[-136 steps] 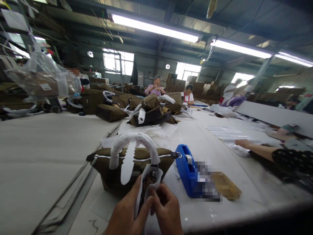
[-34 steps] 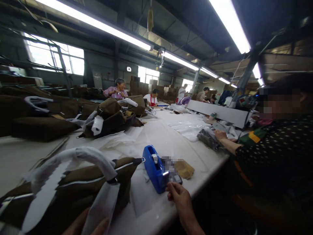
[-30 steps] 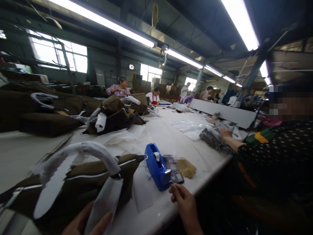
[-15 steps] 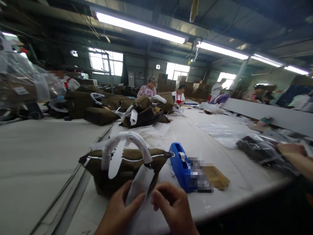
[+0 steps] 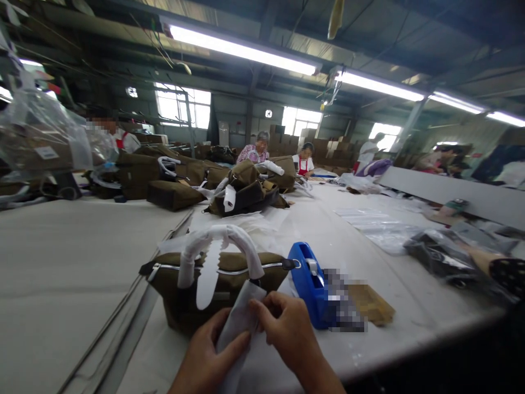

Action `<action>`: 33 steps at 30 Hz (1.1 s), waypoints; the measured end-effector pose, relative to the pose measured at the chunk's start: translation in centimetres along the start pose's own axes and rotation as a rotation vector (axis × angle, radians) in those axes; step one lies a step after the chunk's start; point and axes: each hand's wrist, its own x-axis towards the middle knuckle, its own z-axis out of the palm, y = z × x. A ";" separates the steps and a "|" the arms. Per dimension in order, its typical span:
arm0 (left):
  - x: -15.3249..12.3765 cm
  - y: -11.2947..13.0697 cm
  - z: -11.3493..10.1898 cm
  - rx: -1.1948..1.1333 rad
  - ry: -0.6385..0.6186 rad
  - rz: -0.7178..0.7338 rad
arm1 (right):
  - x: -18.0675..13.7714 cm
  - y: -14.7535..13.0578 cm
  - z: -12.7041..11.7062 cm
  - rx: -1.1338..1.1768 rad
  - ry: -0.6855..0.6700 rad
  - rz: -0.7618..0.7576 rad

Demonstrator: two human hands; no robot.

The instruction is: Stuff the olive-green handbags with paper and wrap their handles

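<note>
An olive handbag (image 5: 229, 276) stands on the white table (image 5: 348, 246) in front of me, its handles (image 5: 223, 243) wrapped in white paper. A strip of white wrapping paper (image 5: 238, 323) hangs from the handle's near end. My left hand (image 5: 207, 355) pinches this strip from the left, fingers closed on it. My right hand (image 5: 289, 334) presses and grips the same strip from the right, just below the bag's handle ring. A blue tape dispenser (image 5: 309, 284) sits right of the bag, close to my right hand.
A flat brown cardboard piece (image 5: 371, 303) lies beside the dispenser. A heap of olive bags (image 5: 246, 189) sits mid-table, more at the far left. Clear plastic bags (image 5: 381, 230) and a co-worker's arm (image 5: 484, 260) are at the right. Other people work at the far end.
About a second ago my right hand was at the tape dispenser and the view faced right. Now the view is back on the bag and my right hand has joined the left on the paper strip.
</note>
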 end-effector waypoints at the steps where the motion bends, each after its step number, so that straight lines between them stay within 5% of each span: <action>1: 0.0 -0.1 -0.1 -0.017 -0.002 -0.007 | 0.1 0.0 0.0 0.001 -0.008 0.014; 12: -0.6 1.1 -0.5 -0.259 -0.152 -0.185 | 0.3 4.0 1.9 0.541 -0.196 0.166; 19: -0.6 1.3 -0.4 -0.212 -0.091 -0.181 | -2.2 3.9 1.1 0.395 -0.049 0.055; 26: -0.2 0.7 0.8 -0.056 0.009 -0.044 | -1.2 1.0 1.8 0.504 -0.113 -0.056; 33: -0.1 1.4 0.9 -0.116 0.011 -0.089 | -4.2 5.3 2.9 0.593 -0.055 0.019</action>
